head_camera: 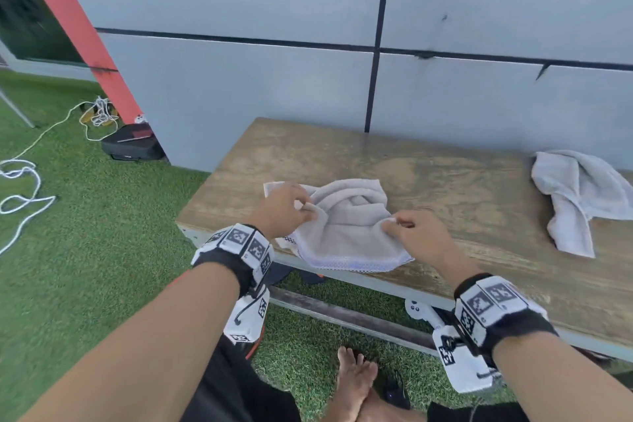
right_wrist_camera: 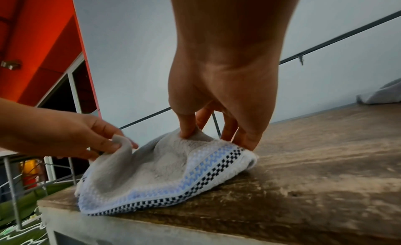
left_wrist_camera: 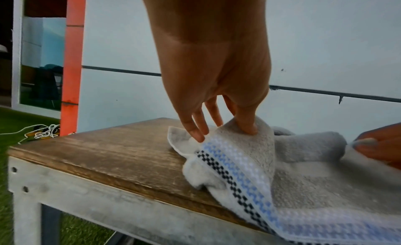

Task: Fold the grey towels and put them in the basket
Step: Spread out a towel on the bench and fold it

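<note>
Grey towel (head_camera: 342, 216) lay crumpled at bench (head_camera: 445, 181) front edge, unfolded; our left hand (head_camera: 281, 209) and right hand (head_camera: 418, 236) each pinched its near hem. Second towel (head_camera: 579, 195) waited untouched; no basket visible.

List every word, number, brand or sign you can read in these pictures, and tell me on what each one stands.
No readable words or numbers anywhere.
Left wristband: black-and-white square code markers, no letters.
Right wristband: the same kind of markers, no letters; a small dark mark on the white unit hanging under it is too blurred to read.
Black case on the grass: any label is too small to read.
Towel in both hands: only a woven blue and black checked border, no text.
</note>
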Tool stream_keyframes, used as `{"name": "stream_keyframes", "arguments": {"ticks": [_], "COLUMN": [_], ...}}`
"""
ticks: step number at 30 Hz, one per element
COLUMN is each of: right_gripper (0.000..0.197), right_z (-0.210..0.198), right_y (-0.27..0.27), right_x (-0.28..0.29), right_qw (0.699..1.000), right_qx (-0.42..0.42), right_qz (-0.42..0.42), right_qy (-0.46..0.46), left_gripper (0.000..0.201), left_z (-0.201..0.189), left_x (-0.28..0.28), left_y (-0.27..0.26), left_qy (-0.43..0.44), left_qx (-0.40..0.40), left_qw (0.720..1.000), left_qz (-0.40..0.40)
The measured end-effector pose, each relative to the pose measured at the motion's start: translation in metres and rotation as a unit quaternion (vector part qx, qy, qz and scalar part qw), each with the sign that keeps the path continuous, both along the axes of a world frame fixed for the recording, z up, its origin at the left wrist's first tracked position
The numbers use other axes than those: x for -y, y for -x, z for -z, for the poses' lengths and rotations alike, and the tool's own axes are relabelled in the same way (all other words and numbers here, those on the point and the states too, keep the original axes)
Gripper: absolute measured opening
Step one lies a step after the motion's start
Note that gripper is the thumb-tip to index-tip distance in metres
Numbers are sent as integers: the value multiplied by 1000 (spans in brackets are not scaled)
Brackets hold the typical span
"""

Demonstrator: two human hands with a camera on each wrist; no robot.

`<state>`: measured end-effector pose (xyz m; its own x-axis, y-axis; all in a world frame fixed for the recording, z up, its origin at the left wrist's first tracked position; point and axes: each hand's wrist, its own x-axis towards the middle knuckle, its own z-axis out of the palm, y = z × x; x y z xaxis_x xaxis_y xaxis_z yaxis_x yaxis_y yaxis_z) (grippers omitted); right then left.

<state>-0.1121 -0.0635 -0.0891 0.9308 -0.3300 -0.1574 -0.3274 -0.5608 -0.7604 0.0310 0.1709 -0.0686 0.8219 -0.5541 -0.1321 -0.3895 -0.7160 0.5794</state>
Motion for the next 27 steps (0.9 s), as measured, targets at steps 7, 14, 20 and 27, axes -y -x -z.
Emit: {"name": "stream_keyframes", "arguments": {"ticks": [7,14,20,27], "right_gripper": [43,35,30,28], "right_z": [15,-23,-124,-173], "right_y": [-17,-48,-127,-167], "right_x": [-8,34,109,170], "right_qw": [995,995,981,930], "right_qx": [-57,-28,156,233], "right_qz": [-77,16,116,193], "right_qy": [-3,-98,-13,209], "left_gripper": [22,25,28,22], "left_z": [38,-11,-103,-142], "left_x": [35,96,177,186], "left_y": [4,-31,-100,-155], "left_qy": [-73,-48,143,208], "left_qx": [-3,76,231,296], "left_qw": [992,986,962,924], "left_qz": [101,138,12,-123]}}
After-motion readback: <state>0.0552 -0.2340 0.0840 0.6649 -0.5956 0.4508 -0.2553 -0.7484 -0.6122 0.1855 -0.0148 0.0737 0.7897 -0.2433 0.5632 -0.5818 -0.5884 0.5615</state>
